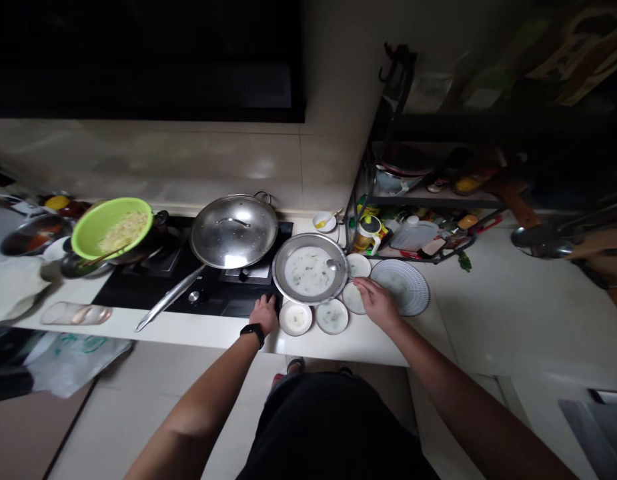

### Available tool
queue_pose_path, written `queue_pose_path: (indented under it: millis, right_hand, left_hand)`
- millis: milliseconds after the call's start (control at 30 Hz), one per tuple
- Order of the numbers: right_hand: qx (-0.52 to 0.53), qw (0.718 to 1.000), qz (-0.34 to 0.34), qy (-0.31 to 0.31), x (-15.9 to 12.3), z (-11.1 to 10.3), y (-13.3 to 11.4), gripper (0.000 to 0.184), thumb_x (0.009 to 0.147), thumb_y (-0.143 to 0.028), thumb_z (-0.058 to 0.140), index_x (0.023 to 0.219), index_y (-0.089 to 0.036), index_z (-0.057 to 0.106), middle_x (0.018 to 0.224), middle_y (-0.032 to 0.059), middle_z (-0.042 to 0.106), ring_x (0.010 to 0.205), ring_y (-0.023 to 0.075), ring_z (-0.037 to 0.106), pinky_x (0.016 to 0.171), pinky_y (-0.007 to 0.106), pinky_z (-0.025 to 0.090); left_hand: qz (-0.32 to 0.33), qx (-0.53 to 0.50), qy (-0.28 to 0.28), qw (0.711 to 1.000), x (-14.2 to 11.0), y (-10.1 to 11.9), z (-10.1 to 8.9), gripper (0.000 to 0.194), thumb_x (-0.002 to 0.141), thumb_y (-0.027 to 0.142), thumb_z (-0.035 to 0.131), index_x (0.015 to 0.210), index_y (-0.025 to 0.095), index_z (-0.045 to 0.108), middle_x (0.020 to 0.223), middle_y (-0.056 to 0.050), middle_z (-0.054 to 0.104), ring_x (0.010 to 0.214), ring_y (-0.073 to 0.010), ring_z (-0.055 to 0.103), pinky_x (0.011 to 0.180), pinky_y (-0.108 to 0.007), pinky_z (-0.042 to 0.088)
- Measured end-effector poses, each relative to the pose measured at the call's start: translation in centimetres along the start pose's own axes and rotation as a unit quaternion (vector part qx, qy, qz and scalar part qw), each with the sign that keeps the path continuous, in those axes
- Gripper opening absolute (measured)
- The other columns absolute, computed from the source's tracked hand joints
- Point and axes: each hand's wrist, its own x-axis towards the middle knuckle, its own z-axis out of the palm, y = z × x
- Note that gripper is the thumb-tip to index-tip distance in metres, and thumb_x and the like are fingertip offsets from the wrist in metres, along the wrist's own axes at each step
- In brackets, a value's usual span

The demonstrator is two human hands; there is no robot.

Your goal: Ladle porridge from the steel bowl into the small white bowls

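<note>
My left hand [265, 313], with a black watch on the wrist, rests at the counter's front edge beside the metal basin [311, 270] of white batter; its fingers are curled under and hidden. My right hand [375, 300] lies on a small white dish [353, 299] to the right of the basin, fingers bent over its rim. A spoon [334, 265] sits in the basin. Two more small dishes [295, 318] [332, 316] holding batter stand in front of the basin, and another [359, 265] stands behind my right hand. A blue-patterned plate [401, 285] lies to the right.
A lidded steel wok [234, 231] with a long handle sits on the black hob [153, 287]. On the left burner is a green bowl [112, 227] of shredded food. A rack [418, 200] of bottles and jars stands at the right. A yellow-lidded jar [367, 233] is near it.
</note>
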Motion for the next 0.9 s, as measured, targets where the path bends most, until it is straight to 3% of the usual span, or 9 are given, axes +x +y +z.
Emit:
queue_pose_path:
  millis: [133,233,300,633,900]
  right_hand:
    - [0.110,0.981,0.160,0.009,1.0,2.9,1.6,0.040,0.098,-0.058,0.058,0.105,-0.023,0.076,0.098,0.0129,0.084,0.094,0.0306,0.082,0.090,0.046,0.065]
    - [0.244,0.919,0.303,0.069,0.8,4.0,2.5,0.041,0.089,-0.061,0.071,0.099,-0.021,0.074,0.081,0.0100,0.082,0.082,0.0300,0.083,0.084,0.045,0.067]
    - [0.304,0.879,0.353,0.103,0.7,4.3,2.7,0.039,0.086,-0.058,0.077,0.094,-0.020,0.071,0.074,0.0083,0.079,0.079,0.0296,0.083,0.081,0.044,0.068]
    - [0.394,0.820,0.387,0.149,0.3,2.3,2.2,0.036,0.083,-0.047,0.087,0.093,-0.018,0.070,0.078,0.0101,0.080,0.076,0.0284,0.083,0.079,0.042,0.070]
    - [0.392,0.820,0.379,0.176,-0.5,-3.0,1.4,0.039,0.077,-0.048,0.093,0.092,-0.019,0.072,0.078,0.0089,0.081,0.079,0.0278,0.084,0.082,0.041,0.070]
  left_hand:
    - [0.001,-0.014,-0.003,1.000,-0.1,0.1,-0.1,0.066,0.097,0.017,0.046,0.163,0.019,0.047,0.160,-0.019,0.047,0.137,-0.0331,0.050,0.119,-0.043,0.038]
    - [-0.003,-0.021,-0.008,1.000,-0.2,0.2,-0.3,0.067,0.097,0.019,0.047,0.164,0.018,0.046,0.160,-0.020,0.046,0.136,-0.0329,0.050,0.118,-0.043,0.038]
    - [-0.004,-0.022,-0.010,1.000,-0.2,0.2,-0.4,0.066,0.098,0.019,0.046,0.164,0.018,0.045,0.161,-0.020,0.045,0.135,-0.0331,0.050,0.118,-0.043,0.038]
    - [0.003,-0.020,-0.002,1.000,-0.2,0.0,-0.1,0.063,0.100,0.022,0.044,0.163,0.017,0.047,0.159,-0.019,0.047,0.134,-0.0328,0.051,0.117,-0.042,0.038]
    - [0.003,-0.015,-0.001,1.000,0.1,-0.4,0.2,0.067,0.095,0.019,0.048,0.162,0.019,0.048,0.160,-0.019,0.047,0.133,-0.0336,0.052,0.118,-0.044,0.038]
